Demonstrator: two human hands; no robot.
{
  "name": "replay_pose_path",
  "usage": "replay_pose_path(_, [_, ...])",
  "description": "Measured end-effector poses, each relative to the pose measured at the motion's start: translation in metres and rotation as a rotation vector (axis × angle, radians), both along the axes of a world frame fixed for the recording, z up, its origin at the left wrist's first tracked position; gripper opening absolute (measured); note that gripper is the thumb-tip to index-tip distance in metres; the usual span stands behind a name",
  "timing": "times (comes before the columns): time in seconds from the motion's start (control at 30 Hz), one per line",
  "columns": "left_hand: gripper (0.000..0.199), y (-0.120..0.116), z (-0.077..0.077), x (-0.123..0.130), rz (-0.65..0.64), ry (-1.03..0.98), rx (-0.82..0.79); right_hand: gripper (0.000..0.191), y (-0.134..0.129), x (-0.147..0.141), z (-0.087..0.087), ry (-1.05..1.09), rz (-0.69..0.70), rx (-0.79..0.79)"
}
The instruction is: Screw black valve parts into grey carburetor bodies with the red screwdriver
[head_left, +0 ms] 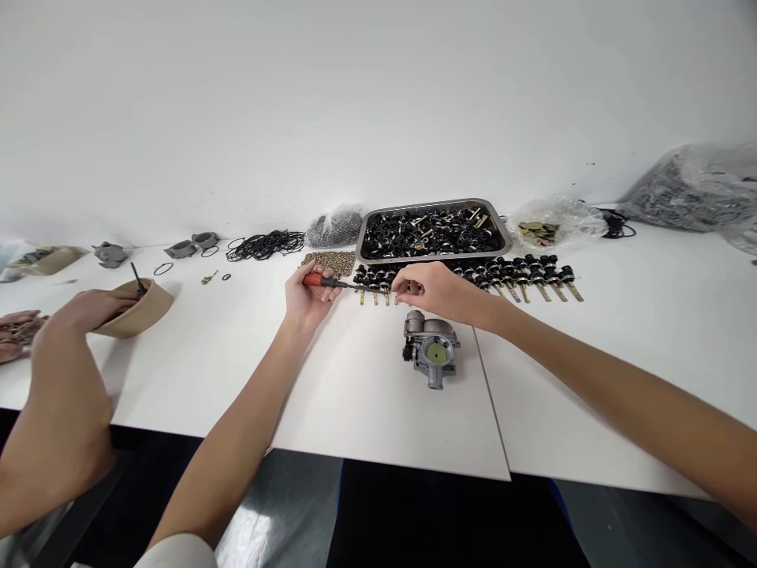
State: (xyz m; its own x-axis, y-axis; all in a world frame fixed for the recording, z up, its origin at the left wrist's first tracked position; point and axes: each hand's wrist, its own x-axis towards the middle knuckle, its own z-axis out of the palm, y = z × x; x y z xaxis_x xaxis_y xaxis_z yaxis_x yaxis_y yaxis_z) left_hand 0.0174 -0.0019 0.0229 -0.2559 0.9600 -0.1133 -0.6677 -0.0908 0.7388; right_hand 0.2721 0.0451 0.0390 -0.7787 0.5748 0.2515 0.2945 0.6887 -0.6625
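Red-handled screwdriver [325, 281] in the left grip [303, 300], its tip perhaps at the right grip [436, 289].

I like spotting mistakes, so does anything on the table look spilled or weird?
Nothing looks plainly spilled. Slightly odd: one brass-coloured piece and a tiny black ring lie loose, left of the left hand, apart from the black ring heap.

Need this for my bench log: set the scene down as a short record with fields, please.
Left hand: grips a red-handled screwdriver, its shaft toward the right hand
Right hand: fingertips by the shaft's far end; whether they hold anything is unclear
On the white table: grey metal housing, near the hands
Behind: metal tray of mostly black parts, a row of black parts before it
Left side: another person's hand in a tan container
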Motion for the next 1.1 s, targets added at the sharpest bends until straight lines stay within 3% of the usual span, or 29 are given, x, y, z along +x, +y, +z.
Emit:
replay_pose_path(0.4, [0.027, -0.002, 0.003, 0.003, -0.009, 0.015, 0.005, 0.036, -0.003, -0.010, -0.010, 0.110, -0.027, -0.420])
replay_pose_path(1.1, [0.025, -0.005, 0.008, 0.002, -0.026, 0.118, 0.087, 0.029, -0.001, -0.009, -0.011, 0.161, -0.099, -0.434])
